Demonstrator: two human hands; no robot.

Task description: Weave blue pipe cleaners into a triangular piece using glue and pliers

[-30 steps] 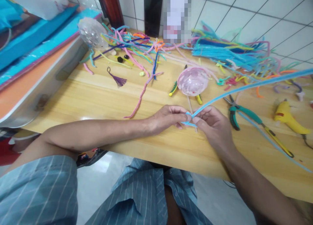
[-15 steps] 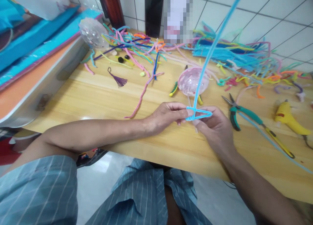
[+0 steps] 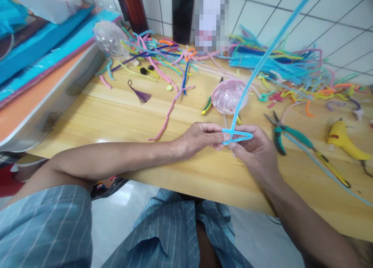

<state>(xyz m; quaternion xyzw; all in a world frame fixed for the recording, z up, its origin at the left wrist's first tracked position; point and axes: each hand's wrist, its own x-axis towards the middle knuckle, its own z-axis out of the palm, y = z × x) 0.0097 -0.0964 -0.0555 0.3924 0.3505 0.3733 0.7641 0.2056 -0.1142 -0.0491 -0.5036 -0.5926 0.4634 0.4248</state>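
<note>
A light blue pipe cleaner [image 3: 244,135] is bent into a narrow pointed loop, with tight wraps at its left end. One long free end of it rises up and to the right, past the top edge of the view. My left hand [image 3: 207,136] pinches the wrapped end between thumb and fingers. On the other side, my right hand [image 3: 256,145] holds the loop from below and behind, its fingers partly hidden. Just beyond my hands sits a clear pinkish bowl [image 3: 230,97], with green-and-yellow handled pliers [image 3: 207,105] partly beneath it.
To the right lie green-handled needle-nose pliers [image 3: 295,135], a yellow cutter [image 3: 333,170] and a yellow glue gun [image 3: 346,139]. Heaped pipe cleaners [image 3: 259,62] line the wall. A purple tassel [image 3: 142,95] and a twisted pink stem [image 3: 168,118] lie left. A bin [image 3: 58,93] borders the table.
The long free end of the blue pipe cleaner has swung to the right. Both hands stay almost where they were, still holding the loop.
</note>
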